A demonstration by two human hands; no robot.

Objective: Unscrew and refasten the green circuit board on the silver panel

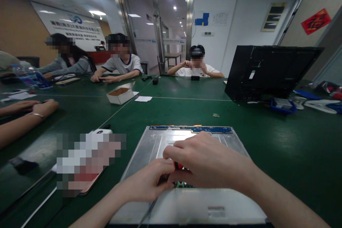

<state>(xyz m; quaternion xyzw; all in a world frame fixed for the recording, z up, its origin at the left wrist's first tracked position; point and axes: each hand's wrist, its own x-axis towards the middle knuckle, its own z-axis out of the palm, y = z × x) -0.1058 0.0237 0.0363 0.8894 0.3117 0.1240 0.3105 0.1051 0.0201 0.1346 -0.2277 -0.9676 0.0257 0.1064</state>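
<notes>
A flat silver display panel [139, 156] lies back side up on the table in front of me, with a blue circuit strip [213, 129] along its far edge. My right hand [205, 158] is closed over the panel's middle, its fingers round a red-and-black handle [177, 165] like a screwdriver's; the tip is hidden. Touching it from the left, my left hand [153, 180] has its fingers pressed together. What they pinch is hidden. A green circuit board [183, 184] shows partly under my hands. From below my left hand a grey cable [146, 215] runs to the near edge.
Left of the panel lies a phone [92, 185], partly blurred out, near a white cable [40, 206]. A co-worker's hands [44, 108] rest farther left. An open white box [120, 95] stands beyond. A black monitor [269, 73] and blue tray [283, 106] are back right. Several people sit opposite.
</notes>
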